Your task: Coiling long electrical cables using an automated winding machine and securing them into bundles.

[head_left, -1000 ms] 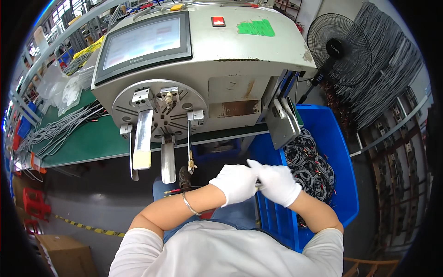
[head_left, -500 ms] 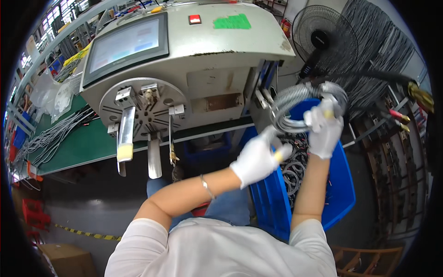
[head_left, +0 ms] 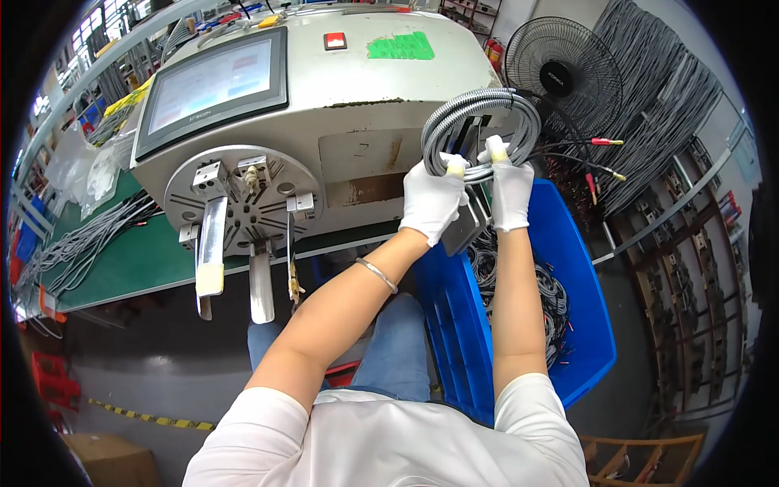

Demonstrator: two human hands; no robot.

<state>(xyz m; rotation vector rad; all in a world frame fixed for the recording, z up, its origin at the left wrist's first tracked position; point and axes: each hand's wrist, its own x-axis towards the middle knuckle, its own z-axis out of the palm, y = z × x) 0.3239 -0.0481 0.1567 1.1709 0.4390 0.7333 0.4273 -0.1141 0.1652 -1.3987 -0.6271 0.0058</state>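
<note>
A coil of silvery, metal-sheathed cable (head_left: pixel 527 126) is held up in front of the machine's right end. My left hand (head_left: pixel 432 199), in a white glove, is closed on the lower left of the ring. Gripping its lower right side is my right hand (head_left: pixel 511 193), gloved the same way, with the thumb up. Black leads run off the coil to the right and end in red and yellow tips (head_left: pixel 604 142). Beneath the hands stands a dark metal plate (head_left: pixel 464 231), partly covered by my left hand.
To the left is a winding machine (head_left: pixel 381 73) with a touch screen (head_left: pixel 211 89) and a slotted disc (head_left: pixel 235 207) bearing projecting metal arms. A blue crate (head_left: pixel 596 325) of coiled cables stands below my right forearm. A fan (head_left: pixel 560 77) and hanging grey cables (head_left: pixel 657 105) are behind.
The coil has moved left and up, its ring now facing me more. My left hand, apart from it before, has closed on it. My right hand moved left with the coil.
</note>
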